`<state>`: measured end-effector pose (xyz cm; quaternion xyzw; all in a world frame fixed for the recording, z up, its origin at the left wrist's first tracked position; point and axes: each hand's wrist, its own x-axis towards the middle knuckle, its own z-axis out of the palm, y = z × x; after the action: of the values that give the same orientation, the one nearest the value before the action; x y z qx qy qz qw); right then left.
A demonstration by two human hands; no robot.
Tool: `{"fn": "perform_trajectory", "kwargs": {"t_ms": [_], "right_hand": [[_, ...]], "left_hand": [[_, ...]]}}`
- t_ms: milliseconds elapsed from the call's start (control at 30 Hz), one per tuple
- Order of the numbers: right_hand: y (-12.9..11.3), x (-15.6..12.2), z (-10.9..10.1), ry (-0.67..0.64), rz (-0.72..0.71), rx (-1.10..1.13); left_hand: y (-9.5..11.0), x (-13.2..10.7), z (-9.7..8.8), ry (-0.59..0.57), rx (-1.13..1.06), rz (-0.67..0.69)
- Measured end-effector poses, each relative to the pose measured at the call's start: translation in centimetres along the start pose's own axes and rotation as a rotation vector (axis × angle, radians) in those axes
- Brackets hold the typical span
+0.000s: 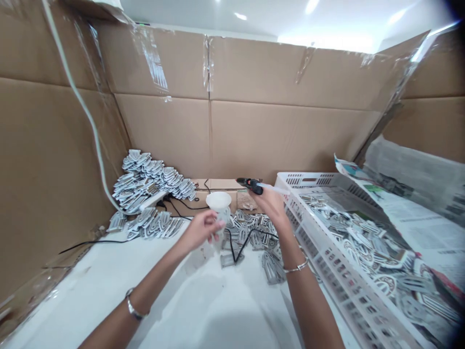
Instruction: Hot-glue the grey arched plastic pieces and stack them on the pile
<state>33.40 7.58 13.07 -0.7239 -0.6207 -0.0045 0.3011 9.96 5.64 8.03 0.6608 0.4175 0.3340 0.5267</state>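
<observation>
My left hand [201, 230] grips a white translucent plastic cup [218, 201] by its lower part, with the wide round rim facing up. My right hand [271, 203] is raised beside it and shut on a black hot glue gun [250, 185], its nozzle pointing left. A pale glue stick [274, 189] protrudes from the gun's rear. Under both hands lies a loose pile of grey-and-white arched cut-out pieces [250, 237], partly hidden by my forearms. A black cord [241, 247] runs across that pile.
A larger stack of similar pieces [145, 179] leans against the cardboard wall [163, 131] at back left. A white slotted plastic crate [327, 228] full of pieces sits on newspaper at right. The white tabletop [109, 291] stretches below. A white cable [82, 111] hangs down the left wall.
</observation>
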Motion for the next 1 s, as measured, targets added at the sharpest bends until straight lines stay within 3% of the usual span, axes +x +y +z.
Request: {"fn": "perform_trajectory", "kwargs": {"t_ms": [100, 233, 467, 1000], "right_hand": [[-2.0, -0.9, -1.0, 0.090, -0.138, 0.218], [-3.5, -1.9, -1.9, 0.106, -0.266, 0.281], [-3.9, -2.4, -1.3, 0.056, -0.482, 0.270], [-3.7, -2.3, -0.5, 0.077, -0.502, 0.104]], "left_hand": [[3.2, 1.9, -2.3, 0.149, -0.142, 0.121], [5.2, 2.0, -3.2, 0.213, -0.234, 0.187], [4.8, 2.0, -3.9, 0.216, -0.256, 0.175], [5.1, 1.7, -3.7, 0.227, -0.189, 0.231]]}}
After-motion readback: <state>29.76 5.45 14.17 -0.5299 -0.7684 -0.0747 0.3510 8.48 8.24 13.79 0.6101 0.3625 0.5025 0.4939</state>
